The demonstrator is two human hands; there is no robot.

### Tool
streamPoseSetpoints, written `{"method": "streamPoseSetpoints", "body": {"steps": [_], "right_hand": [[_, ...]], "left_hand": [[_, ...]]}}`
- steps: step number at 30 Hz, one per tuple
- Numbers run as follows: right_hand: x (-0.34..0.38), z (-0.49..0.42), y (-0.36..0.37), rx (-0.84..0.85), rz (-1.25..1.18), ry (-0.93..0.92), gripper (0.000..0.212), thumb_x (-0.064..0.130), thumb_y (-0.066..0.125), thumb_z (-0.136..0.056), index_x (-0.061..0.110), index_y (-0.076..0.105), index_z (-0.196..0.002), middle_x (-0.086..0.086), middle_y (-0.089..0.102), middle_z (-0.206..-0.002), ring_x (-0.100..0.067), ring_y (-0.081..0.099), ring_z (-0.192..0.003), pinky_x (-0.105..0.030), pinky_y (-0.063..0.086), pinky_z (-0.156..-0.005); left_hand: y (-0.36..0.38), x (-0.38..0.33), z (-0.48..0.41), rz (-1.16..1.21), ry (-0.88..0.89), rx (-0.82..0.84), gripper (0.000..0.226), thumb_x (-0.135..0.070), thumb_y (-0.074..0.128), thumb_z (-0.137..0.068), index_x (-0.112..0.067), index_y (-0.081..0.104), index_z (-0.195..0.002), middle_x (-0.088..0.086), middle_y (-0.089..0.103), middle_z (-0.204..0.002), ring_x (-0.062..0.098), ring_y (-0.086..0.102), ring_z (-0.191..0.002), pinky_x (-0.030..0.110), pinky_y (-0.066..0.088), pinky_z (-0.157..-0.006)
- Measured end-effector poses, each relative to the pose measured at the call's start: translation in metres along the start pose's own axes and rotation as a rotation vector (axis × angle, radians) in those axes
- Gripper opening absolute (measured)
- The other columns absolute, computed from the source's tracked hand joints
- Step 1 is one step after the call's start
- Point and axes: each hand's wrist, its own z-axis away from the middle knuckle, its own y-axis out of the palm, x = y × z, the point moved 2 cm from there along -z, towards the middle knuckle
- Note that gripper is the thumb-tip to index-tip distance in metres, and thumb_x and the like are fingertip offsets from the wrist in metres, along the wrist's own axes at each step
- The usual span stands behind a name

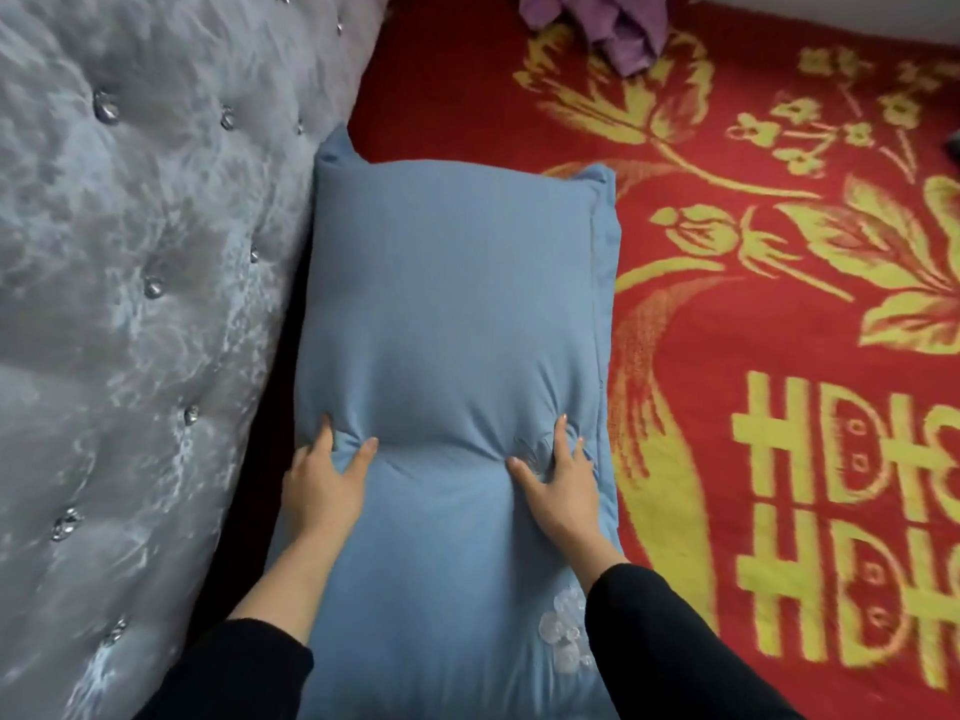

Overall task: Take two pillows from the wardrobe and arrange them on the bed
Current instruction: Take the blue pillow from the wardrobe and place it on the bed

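A light blue pillow (457,304) lies lengthwise on the bed, its left side against the headboard. A deep crease runs across it at my hands. The blue fabric continues toward me with white flower embroidery (563,636); I cannot tell whether that is a second pillow or the same one. My left hand (324,480) pinches a fold of the fabric at the left end of the crease. At the right end, my right hand (558,478) grips bunched fabric. Both sleeves are black.
A grey tufted headboard (135,304) with shiny buttons fills the left side. A red blanket (779,356) with yellow flowers and letters covers the bed to the right. A purple cloth (618,28) lies at the far edge.
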Motion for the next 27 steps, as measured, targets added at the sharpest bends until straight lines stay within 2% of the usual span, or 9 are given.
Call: {"method": "streamPoseSetpoints", "body": {"steps": [2, 4, 6, 8, 10, 13, 17, 20, 27], "right_hand": [[-0.001, -0.007, 0.004, -0.079, -0.030, 0.001, 0.066, 0.042, 0.055, -0.089, 0.020, 0.028, -0.145, -0.011, 0.027, -0.154, -0.033, 0.022, -0.141, -0.043, 0.023, -0.113], [0.003, -0.010, 0.006, -0.181, -0.051, -0.007, 0.037, 0.029, 0.054, -0.093, 0.010, 0.056, -0.124, -0.016, 0.052, -0.137, -0.033, 0.045, -0.127, -0.036, 0.037, -0.098], [0.012, -0.007, 0.005, -0.270, -0.121, -0.022, 0.020, 0.020, 0.054, -0.092, 0.006, 0.068, -0.088, -0.018, 0.070, -0.100, -0.032, 0.061, -0.097, -0.033, 0.039, -0.073], [0.018, -0.003, -0.004, -0.321, -0.258, -0.035, 0.027, 0.017, 0.055, -0.091, 0.011, 0.058, -0.065, -0.014, 0.067, -0.073, -0.023, 0.057, -0.075, -0.031, 0.034, -0.065], [0.024, 0.006, -0.019, -0.346, -0.415, -0.044, 0.027, 0.018, 0.057, -0.091, 0.013, 0.061, -0.065, 0.003, 0.060, -0.061, -0.014, 0.052, -0.068, -0.033, 0.037, -0.064], [0.044, 0.018, -0.054, -0.409, -0.621, -0.090, 0.025, 0.019, 0.060, -0.090, 0.023, 0.066, -0.065, 0.021, 0.050, -0.054, 0.002, 0.042, -0.058, -0.023, 0.037, -0.056], [0.097, 0.020, -0.112, -0.511, -0.739, -0.215, 0.045, 0.017, 0.061, -0.089, 0.017, 0.037, -0.051, 0.014, 0.025, -0.051, -0.002, 0.021, -0.051, -0.021, 0.018, -0.044], [0.134, 0.014, -0.150, -0.591, -0.765, -0.277, 0.043, 0.018, 0.062, -0.088, 0.003, 0.042, -0.053, 0.013, 0.025, -0.055, -0.003, 0.022, -0.050, -0.020, 0.019, -0.043], [0.200, -0.065, -0.203, -0.609, -0.803, -0.456, 0.042, 0.025, 0.062, -0.088, 0.011, 0.044, -0.054, 0.005, 0.030, -0.059, -0.003, 0.026, -0.055, -0.025, 0.023, -0.049]], "left_hand": [[0.004, -0.005, -0.002, 0.017, 0.003, -0.070, 0.039, -0.038, 0.055, -0.088, -0.013, 0.061, -0.117, 0.028, 0.064, -0.107, 0.048, 0.057, -0.097, 0.046, 0.047, -0.079], [0.007, -0.010, -0.002, 0.079, 0.026, -0.140, 0.028, -0.030, 0.054, -0.091, -0.006, 0.069, -0.091, 0.029, 0.067, -0.089, 0.048, 0.058, -0.083, 0.043, 0.044, -0.066], [0.004, -0.015, 0.001, 0.166, 0.051, -0.210, 0.035, -0.024, 0.054, -0.091, -0.002, 0.059, -0.065, 0.029, 0.063, -0.068, 0.045, 0.054, -0.066, 0.037, 0.033, -0.056], [-0.007, -0.023, 0.006, 0.264, 0.077, -0.273, 0.045, -0.021, 0.053, -0.092, -0.010, 0.037, -0.051, 0.020, 0.048, -0.048, 0.036, 0.039, -0.050, 0.036, 0.022, -0.050], [-0.021, -0.033, 0.013, 0.346, 0.097, -0.316, 0.047, -0.019, 0.052, -0.093, -0.014, 0.030, -0.052, 0.002, 0.033, -0.042, 0.026, 0.029, -0.045, 0.037, 0.021, -0.047], [-0.047, -0.060, 0.022, 0.459, 0.112, -0.350, 0.041, -0.017, 0.051, -0.093, -0.009, 0.037, -0.056, -0.003, 0.030, -0.044, 0.026, 0.029, -0.047, 0.037, 0.017, -0.050], [-0.098, -0.114, 0.013, 0.512, 0.169, -0.442, 0.044, -0.019, 0.051, -0.093, -0.009, 0.034, -0.055, 0.008, 0.035, -0.046, 0.029, 0.031, -0.049, 0.035, 0.015, -0.052], [-0.134, -0.153, -0.004, 0.519, 0.236, -0.510, 0.044, -0.020, 0.052, -0.093, -0.011, 0.034, -0.054, 0.025, 0.048, -0.052, 0.029, 0.033, -0.051, 0.035, 0.012, -0.053], [-0.173, -0.246, -0.083, 0.603, 0.455, -0.607, 0.040, -0.022, 0.050, -0.094, -0.012, 0.040, -0.057, 0.029, 0.057, -0.061, 0.037, 0.048, -0.056, 0.035, 0.023, -0.055]]}}
